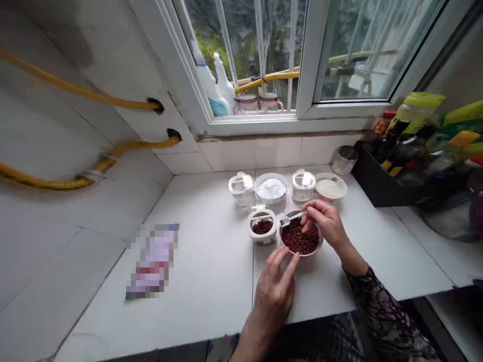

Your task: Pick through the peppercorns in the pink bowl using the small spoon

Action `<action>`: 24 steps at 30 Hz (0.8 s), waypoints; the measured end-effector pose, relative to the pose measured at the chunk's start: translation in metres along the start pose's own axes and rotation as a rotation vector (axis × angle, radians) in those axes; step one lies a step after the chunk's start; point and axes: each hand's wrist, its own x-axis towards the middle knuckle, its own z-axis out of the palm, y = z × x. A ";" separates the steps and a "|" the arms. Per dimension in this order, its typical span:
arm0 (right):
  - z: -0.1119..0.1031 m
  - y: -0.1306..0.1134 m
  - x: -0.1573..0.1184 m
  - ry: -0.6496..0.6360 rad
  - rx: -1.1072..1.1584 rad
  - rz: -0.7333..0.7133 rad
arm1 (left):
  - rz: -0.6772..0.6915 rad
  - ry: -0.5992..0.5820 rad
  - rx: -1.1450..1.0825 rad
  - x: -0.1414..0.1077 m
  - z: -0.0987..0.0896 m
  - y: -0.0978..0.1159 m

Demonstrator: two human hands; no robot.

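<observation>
A small white spoon (286, 220) is pinched by its handle in my right hand (326, 221), its scoop over the left part of a bowl. The round, pink-rimmed bowl (304, 255) holds many dark reddish-brown grains, which look like Sichuan peppercorns (300, 238). My left hand (276, 281) has its fingers apart, with the fingertips against the bowl's near rim. Just left of the bowl stands a white-framed clear seasoning jar (261, 238), its lid raised and some of the same dark grains inside.
Behind are two similar jars (240, 185) (303, 187), a bowl of white powder (271, 188) and a bowl of pale granules (331, 188). A pixelated purple packet (154, 264) lies left. A black bin of bottles (388, 183) stands right; yellow hoses (86, 93) cross the left wall.
</observation>
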 end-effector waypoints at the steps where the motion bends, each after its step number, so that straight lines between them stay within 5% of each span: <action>1: 0.005 0.000 -0.002 0.023 -0.007 -0.035 | 0.000 0.000 -0.001 0.000 0.000 0.000; 11: 0.032 0.003 -0.016 -0.058 -0.560 -0.778 | -0.001 0.010 0.006 -0.003 0.000 0.000; 17: 0.009 -0.004 -0.011 0.081 -0.345 -0.423 | -0.011 -0.011 0.003 -0.002 -0.001 0.001; 24: -0.003 0.004 -0.003 -0.099 -0.492 -0.172 | -0.006 -0.018 -0.002 -0.001 -0.002 0.001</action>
